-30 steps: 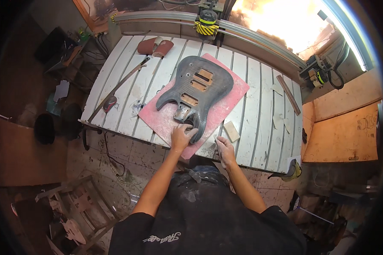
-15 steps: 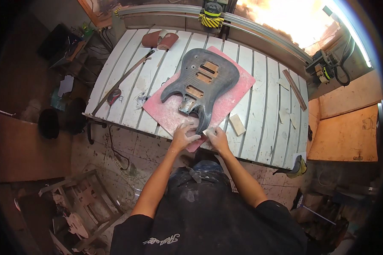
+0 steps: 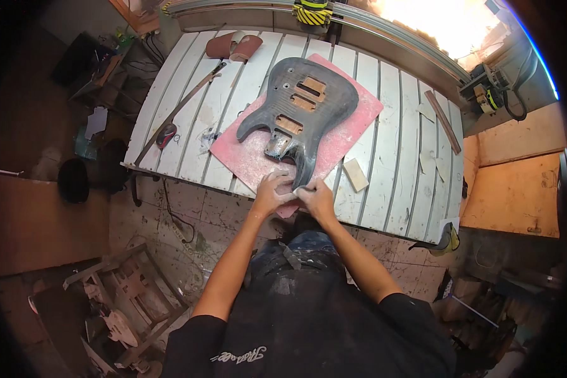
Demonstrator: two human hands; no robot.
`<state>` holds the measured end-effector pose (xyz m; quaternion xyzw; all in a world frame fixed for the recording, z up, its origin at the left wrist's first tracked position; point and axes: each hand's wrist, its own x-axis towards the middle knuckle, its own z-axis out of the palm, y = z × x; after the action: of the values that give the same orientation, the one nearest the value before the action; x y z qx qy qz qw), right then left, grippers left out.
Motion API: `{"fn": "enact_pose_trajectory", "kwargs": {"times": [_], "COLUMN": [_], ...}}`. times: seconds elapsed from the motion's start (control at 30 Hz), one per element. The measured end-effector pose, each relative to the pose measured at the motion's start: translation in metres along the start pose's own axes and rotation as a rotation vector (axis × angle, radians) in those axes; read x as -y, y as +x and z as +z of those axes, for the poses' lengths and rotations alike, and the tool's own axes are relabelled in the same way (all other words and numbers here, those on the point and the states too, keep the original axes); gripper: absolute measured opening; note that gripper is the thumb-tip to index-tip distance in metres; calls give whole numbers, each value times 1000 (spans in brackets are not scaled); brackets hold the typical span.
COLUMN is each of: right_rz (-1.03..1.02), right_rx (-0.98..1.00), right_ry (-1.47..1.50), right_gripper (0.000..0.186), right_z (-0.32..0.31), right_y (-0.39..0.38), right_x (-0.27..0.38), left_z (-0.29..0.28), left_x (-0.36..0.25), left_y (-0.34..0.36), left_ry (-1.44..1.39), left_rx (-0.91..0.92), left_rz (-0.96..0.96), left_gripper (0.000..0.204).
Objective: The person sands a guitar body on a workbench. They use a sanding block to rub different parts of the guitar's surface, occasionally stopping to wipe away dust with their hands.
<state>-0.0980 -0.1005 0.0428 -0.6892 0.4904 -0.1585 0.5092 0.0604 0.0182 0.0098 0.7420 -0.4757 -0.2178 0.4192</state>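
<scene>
- Lying flat on a pink board (image 3: 230, 152) atop the desk (image 3: 381, 167), the guitar body (image 3: 315, 120) has its longer horn (image 3: 306, 165) toward the person.
- Left hand (image 3: 271, 194): beside that horn's tip, fingers curled, thumb apart; whether it grips the horn I cannot tell.
- Right hand (image 3: 318, 200): fingers bent close at the same tip; what its grip pinches, if anything, is hidden.
- Pale block (image 3: 356, 175): right of the guitar body, out of hand.
- Seemingly done: the guitar body's outline, cavities and holes are cut.
- Seemingly unfinished: its dark surface looks streaked, and no hardware is fitted.
</scene>
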Motion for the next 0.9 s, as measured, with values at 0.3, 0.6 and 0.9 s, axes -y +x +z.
{"fn": "enact_pose_trajectory", "kwargs": {"times": [0.3,0.6,0.9], "right_rz": [-133,-215,-168], "right_rx": [-50,-13,11], "right_ry": [-66,-147,-139], "right_gripper": [36,37,41], "right_z": [5,1,2], "right_y": [-2,-8,-5], "right_x": [5,10,14], "left_z": [2,0,-1], "left_x": [7,9,9], "left_y": [0,1,0], "left_ry": [-19,-11,11], "left_rx": [-52,-21,12], "left_rz": [21,44,10], "left_gripper": [62,62,65]}}
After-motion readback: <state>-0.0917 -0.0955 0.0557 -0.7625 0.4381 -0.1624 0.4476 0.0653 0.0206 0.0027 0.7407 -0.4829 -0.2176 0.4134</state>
